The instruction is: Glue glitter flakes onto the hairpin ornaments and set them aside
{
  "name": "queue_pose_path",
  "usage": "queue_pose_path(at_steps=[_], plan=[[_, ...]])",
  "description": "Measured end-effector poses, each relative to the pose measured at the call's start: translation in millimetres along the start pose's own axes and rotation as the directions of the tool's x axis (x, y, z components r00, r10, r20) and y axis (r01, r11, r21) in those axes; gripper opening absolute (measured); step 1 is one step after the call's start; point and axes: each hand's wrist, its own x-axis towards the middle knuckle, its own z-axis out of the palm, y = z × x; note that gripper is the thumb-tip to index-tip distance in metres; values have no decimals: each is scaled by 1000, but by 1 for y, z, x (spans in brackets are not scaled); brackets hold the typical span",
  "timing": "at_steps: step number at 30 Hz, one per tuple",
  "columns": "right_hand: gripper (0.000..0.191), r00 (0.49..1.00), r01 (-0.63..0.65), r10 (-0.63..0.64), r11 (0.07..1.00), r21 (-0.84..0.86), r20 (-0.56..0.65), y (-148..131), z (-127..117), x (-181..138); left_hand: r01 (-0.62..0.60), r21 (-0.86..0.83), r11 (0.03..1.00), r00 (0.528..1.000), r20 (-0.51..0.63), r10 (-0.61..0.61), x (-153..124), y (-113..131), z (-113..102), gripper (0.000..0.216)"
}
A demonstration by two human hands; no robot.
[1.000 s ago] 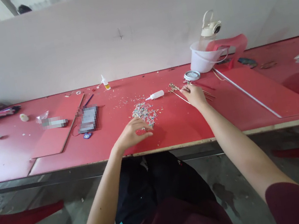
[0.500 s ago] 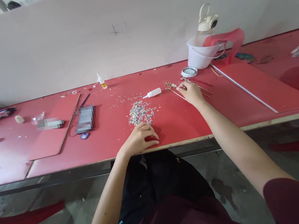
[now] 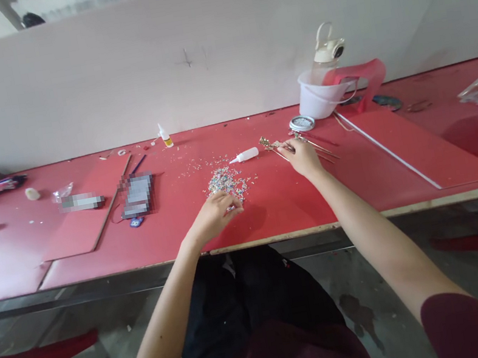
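My right hand [image 3: 302, 156] pinches one of several thin gold sticks with ornate, flower-like heads [image 3: 266, 144]; they look like hairpins. Other gold sticks [image 3: 324, 148] lie beside and partly under that hand. At the near edge of a loose pile of tiny multicoloured beads or rhinestones [image 3: 226, 180] is my left hand [image 3: 216, 212], its fingers bent and a little apart, with nothing visible in them. Between the pile and the hairpins lies a small white squeeze bottle [image 3: 246, 155] with a pointed nozzle.
A round tin [image 3: 302, 123] stands before a white bucket [image 3: 315, 97] holding a drinking bottle [image 3: 326, 58]. Farther left are a small upright glue bottle [image 3: 165, 136], a blurred phone-like device [image 3: 138, 195] and a red board [image 3: 85, 224]. Another red board [image 3: 418, 147] lies right.
My left hand has lifted slightly and shifted left and towards the bead pile, its thumb drawing nearer the fingers. My right hand stays at the hairpins, moved slightly left. The camera has tilted up a little.
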Motion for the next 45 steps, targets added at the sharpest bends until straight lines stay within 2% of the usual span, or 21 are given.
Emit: queue_pose_path(at_steps=[3,8,11,15,18,23,28,30,34,38,45], plan=[[33,998,58,-58,998,16,20,-10,5,-4,85,-72,994,993,-71,-91,13,-16,-13,11],[32,990,128,-129,991,37,49,-25,12,-12,98,-115,989,994,-36,-103,33,-44,-30,9],[30,986,156,-159,986,54,56,-33,16,-16,91,-164,982,993,-55,-101,35,-56,-30,11],[27,978,192,-198,978,75,73,-45,21,-22,159,-277,947,965,-159,-209,31,-67,-21,16],[27,971,213,-222,972,100,89,-59,26,-27,133,-354,926,961,-183,-207,28,-74,-18,18],[27,966,187,-223,952,243,129,-90,36,-34,122,-484,867,946,-208,-249,26,-75,-16,21],[30,971,86,-165,918,387,175,-121,52,-35,161,-606,779,926,-182,-332,26,-66,-16,39],[31,968,54,-152,902,427,198,-128,58,-35,178,-601,780,911,-198,-361,27,-66,-16,39],[31,964,21,-138,891,454,225,-137,65,-39,204,-559,804,886,-244,-394,29,-72,-16,38],[30,958,1,-139,875,485,249,-142,64,-44,186,-601,777,896,-221,-386,28,-74,-15,36],[34,937,70,-224,871,486,267,-141,53,-45,171,-739,652,911,-135,-390,23,-71,-16,33]])
